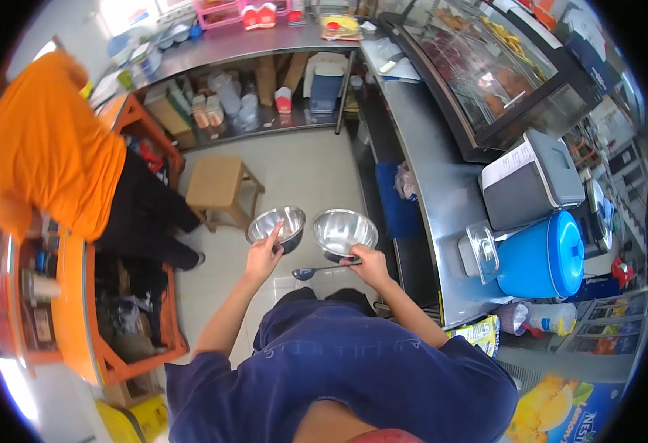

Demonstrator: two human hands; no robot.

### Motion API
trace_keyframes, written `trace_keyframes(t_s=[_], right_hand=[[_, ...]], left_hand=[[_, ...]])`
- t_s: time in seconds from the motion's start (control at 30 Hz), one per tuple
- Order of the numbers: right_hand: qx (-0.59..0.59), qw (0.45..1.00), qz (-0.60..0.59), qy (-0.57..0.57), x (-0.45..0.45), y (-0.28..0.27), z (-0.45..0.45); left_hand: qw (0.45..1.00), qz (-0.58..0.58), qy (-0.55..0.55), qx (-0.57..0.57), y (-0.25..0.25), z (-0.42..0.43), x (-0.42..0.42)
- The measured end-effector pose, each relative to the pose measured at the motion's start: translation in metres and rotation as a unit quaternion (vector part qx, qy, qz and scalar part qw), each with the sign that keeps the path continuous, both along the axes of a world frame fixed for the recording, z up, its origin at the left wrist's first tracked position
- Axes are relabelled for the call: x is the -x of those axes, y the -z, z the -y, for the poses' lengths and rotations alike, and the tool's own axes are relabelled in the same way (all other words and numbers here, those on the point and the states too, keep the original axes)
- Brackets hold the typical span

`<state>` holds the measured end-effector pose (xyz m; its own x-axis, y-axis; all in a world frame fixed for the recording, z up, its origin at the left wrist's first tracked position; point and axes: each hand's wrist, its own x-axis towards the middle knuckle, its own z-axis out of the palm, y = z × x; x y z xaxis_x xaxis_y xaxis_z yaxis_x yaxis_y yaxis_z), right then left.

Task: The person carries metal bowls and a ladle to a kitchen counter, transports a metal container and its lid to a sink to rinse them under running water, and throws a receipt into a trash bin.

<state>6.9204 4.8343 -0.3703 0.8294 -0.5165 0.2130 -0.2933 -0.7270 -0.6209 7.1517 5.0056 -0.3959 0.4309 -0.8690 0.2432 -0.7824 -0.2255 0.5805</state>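
Carefully, my left hand (pixel 263 258) clamps one bowl (pixel 290 227), my right hand (pixel 369 264) a second bowl (pixel 342 229).
The ladle (pixel 304 274) shares that right grip, so either could slip.

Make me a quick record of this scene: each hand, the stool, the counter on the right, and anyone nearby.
Left hand: holds a metal bowl by its rim
Right hand: holds a second bowl and a ladle
Stool: on the floor, beyond the left hand's bowl
Counter: display case, grey box, lidded blue bucket
Nearby: person in orange top, standing at left
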Motion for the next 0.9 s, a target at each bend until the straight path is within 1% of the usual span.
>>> trace_keyframes(t_s=[0.1,0.17,0.2,0.27,0.3,0.4,0.47,0.53,0.57,0.67,0.7,0.83,0.9], right_hand=[[-0.012,0.999,0.025,0.043,-0.022,0.007,0.028],[-0.059,0.996,-0.011,0.069,-0.033,0.009,0.049],[-0.081,0.993,-0.026,0.081,-0.038,0.011,0.061],[-0.085,0.99,-0.027,0.107,-0.051,0.024,0.092],[-0.085,0.989,-0.031,0.119,-0.058,0.029,0.106],[-0.074,0.988,-0.017,0.134,-0.077,0.038,0.153],[-0.052,0.988,-0.001,0.148,-0.092,0.031,0.192],[-0.036,0.984,0.005,0.176,-0.106,0.022,0.221],[-0.011,0.982,0.04,0.187,-0.113,0.019,0.235],[-0.009,0.964,0.096,0.246,-0.132,0.0,0.277],[0.014,0.959,0.108,0.263,-0.136,0.002,0.291],[0.022,0.947,0.065,0.313,-0.146,-0.007,0.331],[0.058,0.927,0.084,0.361,-0.147,-0.01,0.338]], left_hand=[[0.993,-0.043,0.057,-0.089,0.011,0.054,-0.035],[0.986,-0.047,0.096,-0.127,0.028,0.094,-0.057],[0.983,-0.05,0.119,-0.129,0.034,0.114,-0.068],[0.977,-0.063,0.161,-0.128,0.043,0.158,-0.087],[0.972,-0.089,0.171,-0.137,0.046,0.179,-0.096],[0.97,-0.122,0.18,-0.107,0.049,0.242,-0.12],[0.975,-0.125,0.16,-0.09,0.04,0.29,-0.135],[0.977,-0.124,0.147,-0.09,0.018,0.332,-0.149],[0.976,-0.118,0.171,-0.067,0.005,0.354,-0.156],[0.974,-0.121,0.192,-0.018,-0.031,0.423,-0.175],[0.972,-0.123,0.199,-0.002,-0.046,0.444,-0.177],[0.955,-0.158,0.245,0.055,-0.069,0.518,-0.188],[0.944,-0.154,0.287,0.06,-0.075,0.547,-0.188]])
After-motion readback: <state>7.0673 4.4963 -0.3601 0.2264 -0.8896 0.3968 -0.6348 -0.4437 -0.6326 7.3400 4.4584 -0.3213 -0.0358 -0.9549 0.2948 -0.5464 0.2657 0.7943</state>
